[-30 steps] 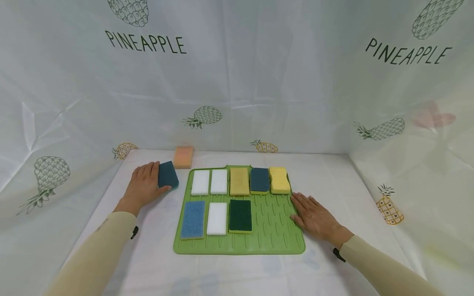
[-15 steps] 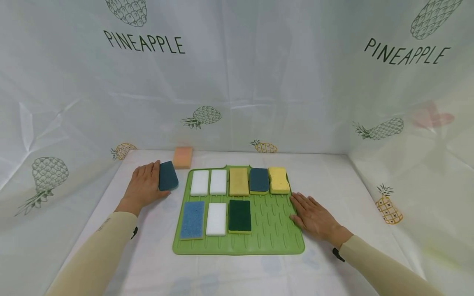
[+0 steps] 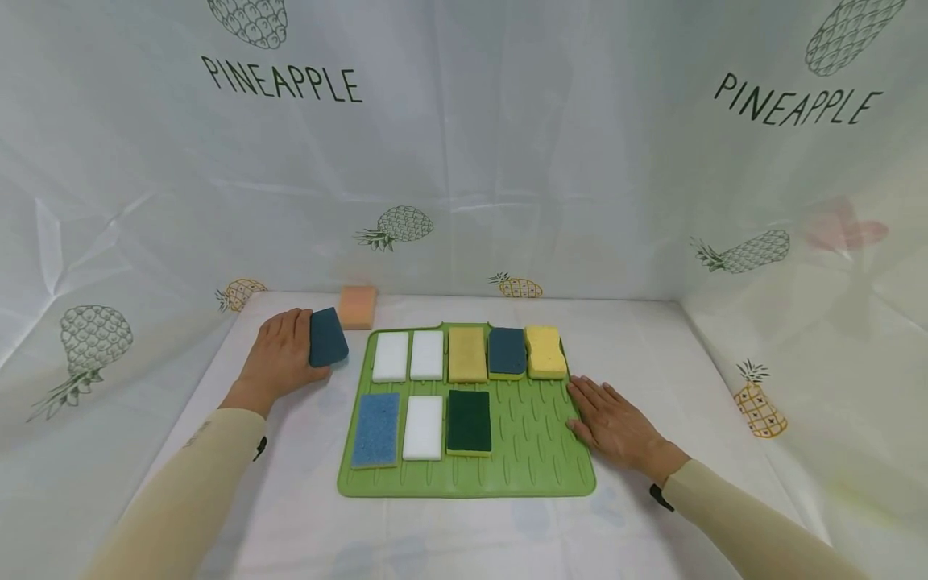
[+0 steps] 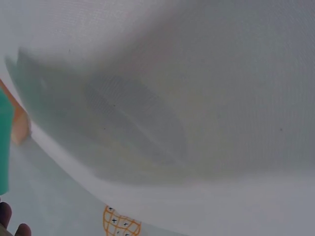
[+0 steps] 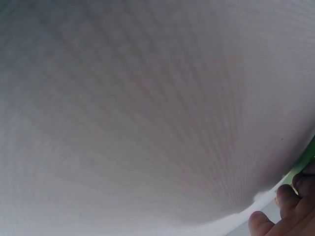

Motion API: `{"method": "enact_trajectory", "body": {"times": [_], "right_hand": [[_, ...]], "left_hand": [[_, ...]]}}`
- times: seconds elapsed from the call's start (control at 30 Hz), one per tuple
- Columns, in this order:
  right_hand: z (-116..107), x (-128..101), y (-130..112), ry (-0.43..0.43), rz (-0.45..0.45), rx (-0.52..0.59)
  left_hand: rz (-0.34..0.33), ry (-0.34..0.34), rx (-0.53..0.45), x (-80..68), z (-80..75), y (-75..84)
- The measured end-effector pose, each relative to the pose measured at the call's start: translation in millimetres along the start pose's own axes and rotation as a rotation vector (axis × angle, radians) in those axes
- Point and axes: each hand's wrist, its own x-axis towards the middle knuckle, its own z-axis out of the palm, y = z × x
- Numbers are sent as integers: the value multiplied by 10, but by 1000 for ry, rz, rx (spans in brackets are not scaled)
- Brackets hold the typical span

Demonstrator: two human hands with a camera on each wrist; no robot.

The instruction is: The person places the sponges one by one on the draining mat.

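Observation:
My left hand (image 3: 284,351) grips a dark teal sponge (image 3: 328,337), lifted a little off the table just left of the green mat (image 3: 536,451). The sponge's edge (image 4: 5,142) shows at the left border of the left wrist view. My right hand (image 3: 612,423) lies flat and open on the mat's right edge; its fingertips (image 5: 288,196) show in the right wrist view. On the mat lie two white sponges (image 3: 408,356), a tan one (image 3: 467,355), a dark blue one (image 3: 507,352) and a yellow one (image 3: 545,352) at the back, and a blue (image 3: 377,429), a white (image 3: 423,428) and a dark green sponge (image 3: 469,421) in front.
An orange sponge (image 3: 358,307) lies on the table behind the mat's left corner, near the back wall. White sheeting printed with pineapples (image 3: 395,228) covers the table and closes it in at the back and both sides. The mat's front right part is bare.
My left hand has raised the dark teal sponge slightly and drawn it back toward the orange sponge. The right hand has stayed where it was.

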Motion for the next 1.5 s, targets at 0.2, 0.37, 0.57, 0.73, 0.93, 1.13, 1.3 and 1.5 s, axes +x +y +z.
{"method": "enact_trajectory", "body": {"times": [0.2,0.37,0.57,0.73,0.93,1.13,1.3,1.5], "right_hand": [[0,1,1,-10,2,4],[5,0,8,-6,1,2],[9,0,12,-6,1,-6],[3,3,11,-1,2,-6],[11,-2,12,0,7,3],[10,-2,-2,-6,15,6],[9,-4,-2,-12,18,6],[4,1,1,-7,19,11]], "left_hand": [[23,2,8,18,-60,23],[40,11,23,42,-74,45],[71,30,36,76,-145,120],[109,55,35,108,-221,227],[122,49,7,148,-291,397],[167,58,-31,179,-387,653],[209,25,-51,207,-500,938],[244,-41,-103,222,-598,1290]]}}
